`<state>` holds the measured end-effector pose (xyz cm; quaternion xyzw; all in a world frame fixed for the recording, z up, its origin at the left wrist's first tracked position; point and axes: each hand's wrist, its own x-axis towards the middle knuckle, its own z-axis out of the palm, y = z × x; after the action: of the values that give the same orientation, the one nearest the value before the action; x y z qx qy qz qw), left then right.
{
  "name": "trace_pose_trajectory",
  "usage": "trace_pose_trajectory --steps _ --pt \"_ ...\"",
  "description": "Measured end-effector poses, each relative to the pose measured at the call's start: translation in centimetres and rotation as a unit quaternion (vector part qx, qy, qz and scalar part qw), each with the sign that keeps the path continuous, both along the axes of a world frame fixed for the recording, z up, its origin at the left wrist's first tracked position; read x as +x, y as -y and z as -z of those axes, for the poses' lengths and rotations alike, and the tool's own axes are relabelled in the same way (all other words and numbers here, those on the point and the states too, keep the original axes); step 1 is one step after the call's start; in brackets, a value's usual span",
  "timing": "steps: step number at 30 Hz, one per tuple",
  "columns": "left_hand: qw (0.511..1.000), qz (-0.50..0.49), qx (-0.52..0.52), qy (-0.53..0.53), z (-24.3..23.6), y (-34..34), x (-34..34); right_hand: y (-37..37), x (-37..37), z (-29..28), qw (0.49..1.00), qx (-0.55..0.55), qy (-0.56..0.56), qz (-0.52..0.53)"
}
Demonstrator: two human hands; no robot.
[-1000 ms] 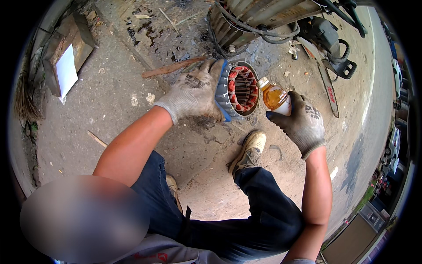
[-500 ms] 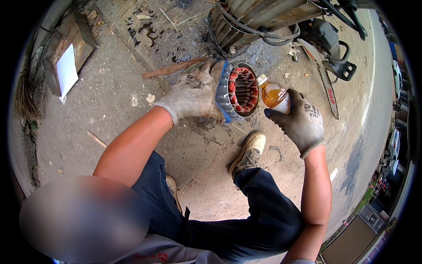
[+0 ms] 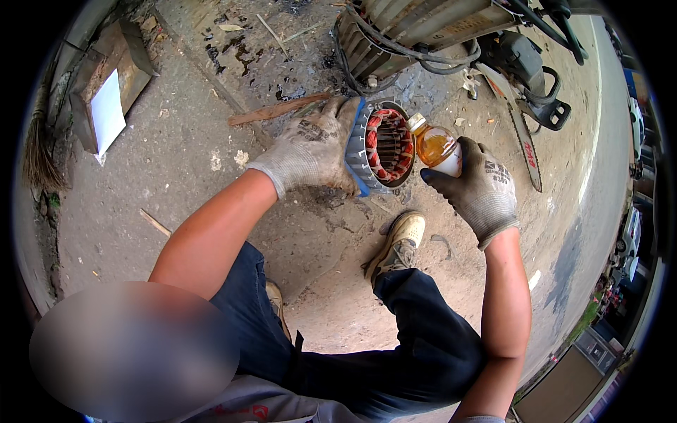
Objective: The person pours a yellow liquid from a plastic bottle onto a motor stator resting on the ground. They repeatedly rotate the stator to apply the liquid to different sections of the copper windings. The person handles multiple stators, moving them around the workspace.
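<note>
Two gloved hands | left hand (image 3: 310, 151) grip closed on stator (image 3: 381, 146) | right hand (image 3: 478, 192) grip closed on amber bottle (image 3: 435, 144)

Bright daylight, soft shadows, sharp centre, fisheye-bent dark rim

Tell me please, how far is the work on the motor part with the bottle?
Already done: the bottle of amber liquid looks uncapped and the finned motor stator stands tilted on the ground. In hand: the left hand steadies the stator, and the right hand tips the bottle's neck toward its copper windings. Left: no liquid shows on the windings yet, and the bottle is mostly full.
</note>
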<state>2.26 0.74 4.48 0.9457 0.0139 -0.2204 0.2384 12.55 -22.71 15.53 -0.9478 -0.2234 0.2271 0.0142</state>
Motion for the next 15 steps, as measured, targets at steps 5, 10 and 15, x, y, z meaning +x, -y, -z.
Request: trace_pose_trajectory --steps 5,10,15 --pt "0.999 0.008 -0.013 -0.038 -1.0 -0.3 0.6 0.1 0.0 -0.1 1.0 -0.004 -0.012 0.013" --pt "0.999 0.029 -0.007 -0.014 -0.2 -0.2 0.4 -0.2 0.1 -0.3 1.0 0.019 0.021 -0.005" --pt "0.999 0.018 0.011 -0.035 -1.5 0.0 0.4 -0.4 0.1 -0.4 0.999 0.031 0.012 0.008"
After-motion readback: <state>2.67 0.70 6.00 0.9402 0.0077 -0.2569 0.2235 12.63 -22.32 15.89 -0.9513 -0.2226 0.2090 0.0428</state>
